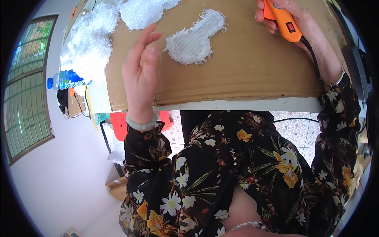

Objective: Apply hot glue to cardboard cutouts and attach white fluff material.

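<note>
My right hand (302,21) is closed round the handle of an orange corded glue gun (290,29) with a red rocker switch. Its front end runs out of the picture at the top. Over the left part of a brown cardboard sheet (252,79) I hold my left hand (143,65) with nothing in it, thumb and fingers apart. Just right of those fingers lies a white, shaggy-edged piece of fabric (193,41), narrow at one end and wide at the other. A second white shaggy piece (144,12) is beyond my left fingertips, cut off by the upper edge.
A pile of white fluffy material (92,37) covers the table's left side. Beside it lies a bottle with a blue cap and label (67,79). The black cord (314,59) hangs down along my right wrist. A red stool (118,124) stands below the table.
</note>
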Motion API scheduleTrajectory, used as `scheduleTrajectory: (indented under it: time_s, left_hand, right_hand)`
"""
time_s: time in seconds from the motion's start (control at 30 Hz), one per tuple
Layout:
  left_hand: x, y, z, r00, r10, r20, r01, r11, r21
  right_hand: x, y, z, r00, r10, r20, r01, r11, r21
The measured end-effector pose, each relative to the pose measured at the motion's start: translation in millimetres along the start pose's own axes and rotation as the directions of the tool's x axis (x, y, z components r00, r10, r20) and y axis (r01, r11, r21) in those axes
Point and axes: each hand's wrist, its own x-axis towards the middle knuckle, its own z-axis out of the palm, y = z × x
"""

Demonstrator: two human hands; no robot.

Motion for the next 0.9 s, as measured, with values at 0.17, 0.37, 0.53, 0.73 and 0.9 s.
scheduleTrajectory:
  time_s: [0.17,0.37,0.53,0.73,0.9]
  left_hand:
    - [2.5,-5.7,7.8,0.976,0.165,0.145,-0.198,0.947,0.254]
    - [4.1,-2.2,16.4,0.887,0.378,0.266,-0.461,0.769,0.442]
    - [-4.2,-6.1,18.0,0.933,0.275,0.232,-0.347,0.857,0.381]
    - [-1.2,-0.2,16.4,0.92,0.374,0.12,-0.377,0.752,0.541]
    - [-3.1,-7.5,17.0,0.92,0.334,0.206,-0.393,0.765,0.511]
  right_hand:
    - [2.5,3.2,-3.4,0.999,-0.01,0.035,0.01,1.0,0.0]
    - [2.8,-4.4,1.1,0.999,0.001,0.037,0.0,1.0,-0.03]
    - [-2.7,-13.9,16.7,0.995,0.047,-0.086,-0.053,0.997,-0.062]
    - [4.9,-1.6,-0.7,0.999,0.021,0.037,-0.021,1.0,-0.016]
    - [1.6,-7.4,10.3,0.997,0.05,-0.051,-0.052,0.998,-0.035]
